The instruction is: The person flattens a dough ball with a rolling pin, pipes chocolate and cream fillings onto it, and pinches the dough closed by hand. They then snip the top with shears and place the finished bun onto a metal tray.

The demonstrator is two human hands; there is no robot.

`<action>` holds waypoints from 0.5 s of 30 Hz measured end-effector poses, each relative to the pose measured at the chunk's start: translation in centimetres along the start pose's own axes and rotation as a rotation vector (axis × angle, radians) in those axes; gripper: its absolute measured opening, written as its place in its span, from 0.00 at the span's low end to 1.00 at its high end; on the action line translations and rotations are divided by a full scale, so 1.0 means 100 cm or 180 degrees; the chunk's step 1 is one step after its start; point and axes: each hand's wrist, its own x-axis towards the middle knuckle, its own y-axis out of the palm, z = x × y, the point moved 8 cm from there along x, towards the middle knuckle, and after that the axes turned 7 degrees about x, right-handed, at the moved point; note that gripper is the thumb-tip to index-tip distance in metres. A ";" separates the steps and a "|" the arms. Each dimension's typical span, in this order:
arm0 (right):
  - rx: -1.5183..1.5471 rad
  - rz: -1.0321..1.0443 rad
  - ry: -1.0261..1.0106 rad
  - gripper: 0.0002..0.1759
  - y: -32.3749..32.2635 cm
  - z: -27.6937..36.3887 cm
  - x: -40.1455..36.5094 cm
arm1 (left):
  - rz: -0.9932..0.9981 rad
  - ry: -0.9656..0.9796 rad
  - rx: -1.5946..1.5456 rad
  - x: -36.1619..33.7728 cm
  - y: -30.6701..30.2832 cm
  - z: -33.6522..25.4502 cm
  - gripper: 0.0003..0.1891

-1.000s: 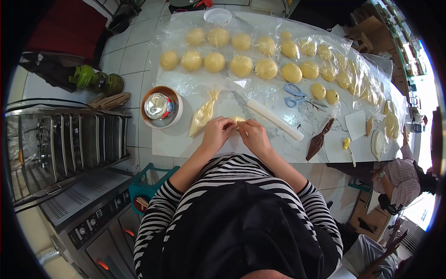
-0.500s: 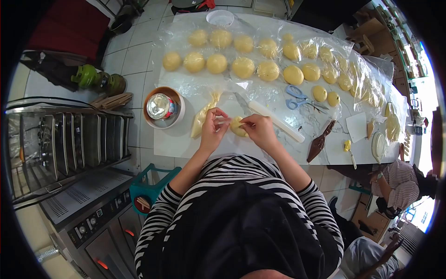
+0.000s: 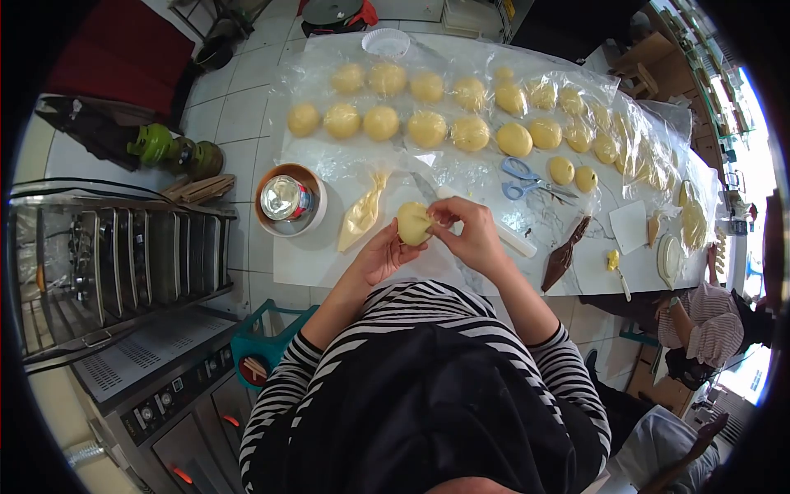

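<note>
A pale yellow dough piece (image 3: pixel 413 224) is held between my two hands over the near part of the table. My left hand (image 3: pixel 383 253) cups it from below and the left, with fingers bent around its lower edge. The fingertips of my right hand (image 3: pixel 471 234) pinch its right edge, where the dough is creased. Just left of the dough lies a piping bag of cream-coloured filling (image 3: pixel 362 216). A white rolling pin (image 3: pixel 514 239) lies partly behind my right hand. The blade of a knife or scraper (image 3: pixel 425 188) shows beyond the dough.
Rows of dough balls (image 3: pixel 427 129) lie under clear plastic across the far side. Blue scissors (image 3: pixel 520 178), a brown-filled piping bag (image 3: pixel 566 255) and a spatula (image 3: pixel 619 272) lie right. A bowl (image 3: pixel 319 210) holding a can (image 3: pixel 284 198) stands left. A person (image 3: pixel 699 325) is at the far right.
The dough piece has come up off the table into my left hand, which has turned palm up beneath it. My right hand stays pinching its edge. The view has shifted slightly.
</note>
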 end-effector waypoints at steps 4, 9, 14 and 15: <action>0.0462 0.0039 -0.0443 0.10 -0.005 0.012 0.000 | 0.0152 -0.0102 0.0905 -0.004 0.014 -0.006 0.29; -0.0103 0.0260 -0.0668 0.10 0.000 0.019 -0.004 | 0.0068 -0.0311 0.0138 -0.001 0.019 -0.008 0.30; -0.0363 -0.0352 -0.0887 0.08 -0.007 0.038 -0.009 | -0.0213 -0.0032 0.0498 0.000 0.018 -0.007 0.30; -0.0361 -0.0358 -0.0880 0.08 -0.008 0.035 -0.009 | -0.0230 -0.0033 0.0501 0.000 0.021 -0.006 0.30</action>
